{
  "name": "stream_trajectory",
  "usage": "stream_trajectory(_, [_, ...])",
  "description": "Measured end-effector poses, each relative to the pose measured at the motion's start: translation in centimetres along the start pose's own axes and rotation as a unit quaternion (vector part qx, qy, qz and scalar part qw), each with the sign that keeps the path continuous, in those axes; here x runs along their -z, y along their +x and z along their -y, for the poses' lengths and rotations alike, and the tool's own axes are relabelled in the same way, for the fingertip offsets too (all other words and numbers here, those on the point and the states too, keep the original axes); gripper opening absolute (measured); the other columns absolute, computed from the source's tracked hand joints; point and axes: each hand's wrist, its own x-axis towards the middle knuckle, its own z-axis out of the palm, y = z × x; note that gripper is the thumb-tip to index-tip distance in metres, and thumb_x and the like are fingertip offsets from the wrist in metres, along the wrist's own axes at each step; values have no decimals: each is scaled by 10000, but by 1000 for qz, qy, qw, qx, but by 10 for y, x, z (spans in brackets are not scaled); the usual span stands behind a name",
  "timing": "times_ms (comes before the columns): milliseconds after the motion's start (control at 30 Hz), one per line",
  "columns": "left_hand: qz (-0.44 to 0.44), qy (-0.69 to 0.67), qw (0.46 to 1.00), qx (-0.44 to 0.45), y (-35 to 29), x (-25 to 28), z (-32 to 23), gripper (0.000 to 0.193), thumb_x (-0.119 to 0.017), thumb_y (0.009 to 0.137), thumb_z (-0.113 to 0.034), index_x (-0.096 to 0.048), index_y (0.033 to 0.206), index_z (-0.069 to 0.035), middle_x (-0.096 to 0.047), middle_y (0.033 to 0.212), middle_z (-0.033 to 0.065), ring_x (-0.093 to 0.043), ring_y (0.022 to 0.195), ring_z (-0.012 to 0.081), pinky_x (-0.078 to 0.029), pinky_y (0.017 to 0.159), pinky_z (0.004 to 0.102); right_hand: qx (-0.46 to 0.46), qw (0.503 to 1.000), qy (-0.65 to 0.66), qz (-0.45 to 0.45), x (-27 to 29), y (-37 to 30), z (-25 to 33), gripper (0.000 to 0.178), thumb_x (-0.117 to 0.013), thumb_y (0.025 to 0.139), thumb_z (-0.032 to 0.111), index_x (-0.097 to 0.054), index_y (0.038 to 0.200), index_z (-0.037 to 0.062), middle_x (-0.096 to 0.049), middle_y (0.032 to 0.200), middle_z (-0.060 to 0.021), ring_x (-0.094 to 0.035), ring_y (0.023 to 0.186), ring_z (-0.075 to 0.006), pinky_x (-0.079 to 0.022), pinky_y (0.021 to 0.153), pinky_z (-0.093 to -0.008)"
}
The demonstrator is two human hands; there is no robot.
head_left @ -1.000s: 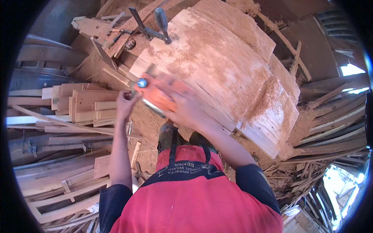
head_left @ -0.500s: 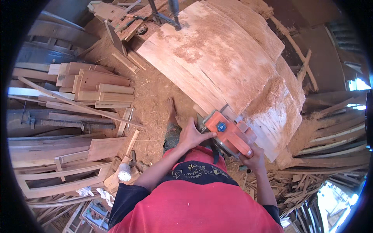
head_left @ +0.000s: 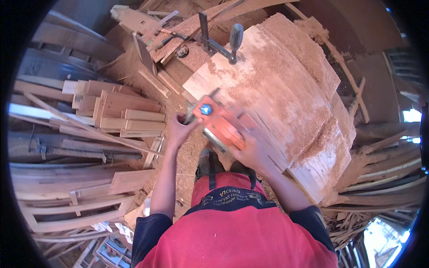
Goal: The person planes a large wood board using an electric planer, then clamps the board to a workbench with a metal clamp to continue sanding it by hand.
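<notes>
An orange electric planer (head_left: 219, 123) with a blue front knob lies along the near left edge of a wide wooden panel (head_left: 272, 76). My right hand (head_left: 252, 149) is closed around its rear handle, slightly blurred. At the front end, my left hand (head_left: 181, 129) grips the planer's side by a metal part, thumb toward the orange body. Shavings cover much of the panel. A clamp (head_left: 232, 44) with a dark handle holds the panel's far left corner. The planer's underside is hidden.
Stacked boards (head_left: 129, 109) and a wooden frame (head_left: 80, 223) are on the left. A hammer (head_left: 174, 33) lies on a bench beyond the panel. Curved planks (head_left: 384, 178) and scrap wood are piled at right. Sawdust covers the floor around my legs.
Both hands have carried the planer forward and left along the panel's edge, from its near end toward the clamp. The view has shifted, showing more of the clamp and far bench.
</notes>
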Motion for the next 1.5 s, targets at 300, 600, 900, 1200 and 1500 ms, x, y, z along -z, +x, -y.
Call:
stream_trajectory(300, [-74,-56,995,-26,166,112,50,453,-762,908,-247,-623,1230,40,-678,1125,82,-619,979,131,-501,863,270,39,997,53,37,-96,165,45,333,-711,772,246,-662,917,-50,-681,772,-261,-699,794,-418,-554,756,-503])
stream_trajectory(600, [46,-14,999,5,12,0,12,665,-871,781,-367,-619,1228,55,-686,1038,97,-623,896,149,-514,787,295,-56,992,-2,112,4,-1,-20,449,-749,804,348,-656,1107,31,-700,1003,-201,-680,954,-403,-537,845,-480])
stream_trajectory(900, [218,38,975,-18,-251,-170,-50,823,-919,604,-535,-548,1060,40,-648,988,203,-668,911,311,-531,765,406,-115,992,-38,37,159,-297,-120,538,-854,701,254,-665,1170,74,-698,1117,-169,-688,990,-385,-577,834,-424])
stream_trajectory(1200, [163,39,986,-21,-211,-144,-37,789,-932,577,-540,-572,975,40,-665,915,182,-671,837,289,-537,730,395,-102,994,-41,30,133,-234,-90,432,-811,703,226,-684,1069,34,-706,865,-171,-701,755,-353,-553,662,-412])
stream_trajectory(1500, [24,-23,999,-6,-59,-38,-6,807,-937,638,-473,-639,1131,93,-692,980,156,-651,861,194,-542,765,331,-23,998,-47,20,30,-56,-28,377,-722,782,257,-666,1091,47,-707,960,-201,-685,867,-413,-544,788,-490])
